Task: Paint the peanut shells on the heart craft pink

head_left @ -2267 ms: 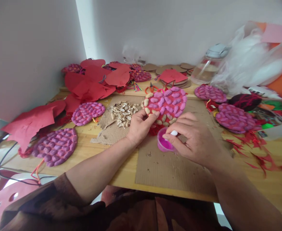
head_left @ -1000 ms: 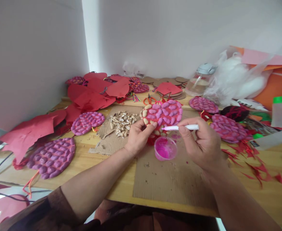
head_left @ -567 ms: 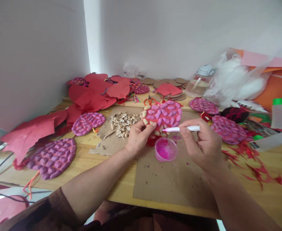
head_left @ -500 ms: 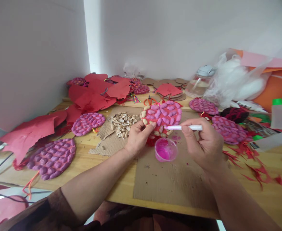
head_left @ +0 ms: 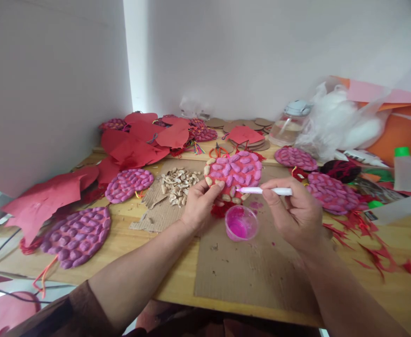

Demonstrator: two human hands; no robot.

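Peanut-shell plaque [head_left: 245, 171] held over cardboard [head_left: 247, 278], just behind pink-stained cup [head_left: 241, 235]. Most shells [head_left: 239, 179] pink; left-edge and bottom ones largely tan. Looks mostly done, those left. Left hand [head_left: 199, 203] pinches lower-left edge; right hand [head_left: 294, 211] grips white brush [head_left: 279, 191], tip by lower shells.

A small craft workspace: peanut-shell plaques [head_left: 243, 167], paint cup [head_left: 241, 237], red cutouts [head_left: 172, 134].
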